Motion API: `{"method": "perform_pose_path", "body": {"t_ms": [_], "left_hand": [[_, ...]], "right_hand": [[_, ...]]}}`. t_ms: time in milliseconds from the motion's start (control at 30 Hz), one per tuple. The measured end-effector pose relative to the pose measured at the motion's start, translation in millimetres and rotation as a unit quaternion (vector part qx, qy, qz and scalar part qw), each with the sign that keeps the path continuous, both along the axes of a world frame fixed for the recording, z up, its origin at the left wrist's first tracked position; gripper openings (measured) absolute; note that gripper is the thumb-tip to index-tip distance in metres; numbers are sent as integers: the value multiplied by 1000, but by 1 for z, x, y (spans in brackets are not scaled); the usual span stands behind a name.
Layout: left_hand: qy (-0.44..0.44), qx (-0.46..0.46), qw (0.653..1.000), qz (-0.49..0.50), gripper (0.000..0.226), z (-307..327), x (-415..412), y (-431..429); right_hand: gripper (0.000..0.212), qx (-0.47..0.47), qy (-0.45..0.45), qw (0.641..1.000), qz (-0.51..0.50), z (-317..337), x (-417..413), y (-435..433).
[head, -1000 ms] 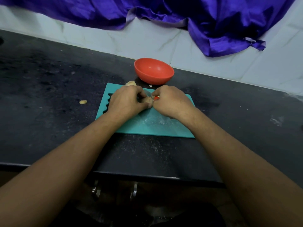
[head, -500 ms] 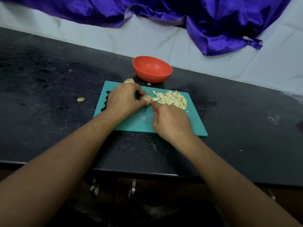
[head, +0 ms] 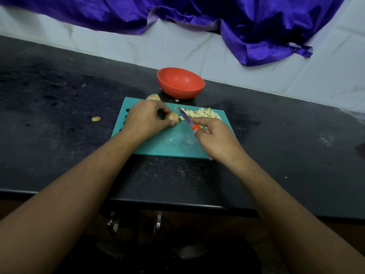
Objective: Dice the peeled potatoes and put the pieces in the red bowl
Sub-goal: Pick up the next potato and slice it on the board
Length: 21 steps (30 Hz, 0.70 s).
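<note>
The left hand (head: 147, 119) is curled over a peeled potato (head: 173, 117) and pins it to the board between thumb and fingertips. Only the potato's right end shows past the fingers. Just to its right, the right hand (head: 215, 139) grips a small knife (head: 186, 118) by its red handle, with the forefinger lying along the top. The dark blade slants up and to the left, its tip close beside the potato's exposed end; whether it touches cannot be told.

Behind the blade, a pile (head: 203, 113) of pale diced pieces lies on the far right part of the board. The board (head: 158, 143) is teal, with a row of notches along its left edge, and lies flat on a black counter (head: 59, 95).

A second potato (head: 153, 97) sits just past the board's far edge, on the counter. Right of it, beyond the board, stands the red bowl (head: 180, 83), upright, apart from the pile. A small scrap (head: 96, 119) lies alone on the counter, left of the board.

A white tiled wall (head: 256, 80) runs behind the counter, with purple cloth (head: 256, 26) draped over it from above.
</note>
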State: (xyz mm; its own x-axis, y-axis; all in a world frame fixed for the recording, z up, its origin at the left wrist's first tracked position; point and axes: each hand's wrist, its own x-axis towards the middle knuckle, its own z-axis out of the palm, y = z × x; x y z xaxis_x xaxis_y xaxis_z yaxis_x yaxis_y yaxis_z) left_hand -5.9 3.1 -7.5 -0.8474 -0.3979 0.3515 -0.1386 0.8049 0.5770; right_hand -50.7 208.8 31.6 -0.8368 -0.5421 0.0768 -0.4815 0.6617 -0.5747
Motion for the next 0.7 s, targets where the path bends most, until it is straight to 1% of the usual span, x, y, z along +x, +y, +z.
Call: {"method": "perform_pose_path", "body": {"t_ms": [300, 567, 700], "left_hand": [[13, 19, 1000, -4, 28, 0, 2, 2], [10, 25, 1000, 4, 28, -1, 0, 0], [6, 35, 999, 6, 27, -2, -1, -2]], "right_hand": [[45, 38, 68, 997, 9, 8, 5, -21], [45, 77, 78, 994, 21, 16, 3, -35], [44, 83, 65, 994, 26, 19, 3, -40]]}}
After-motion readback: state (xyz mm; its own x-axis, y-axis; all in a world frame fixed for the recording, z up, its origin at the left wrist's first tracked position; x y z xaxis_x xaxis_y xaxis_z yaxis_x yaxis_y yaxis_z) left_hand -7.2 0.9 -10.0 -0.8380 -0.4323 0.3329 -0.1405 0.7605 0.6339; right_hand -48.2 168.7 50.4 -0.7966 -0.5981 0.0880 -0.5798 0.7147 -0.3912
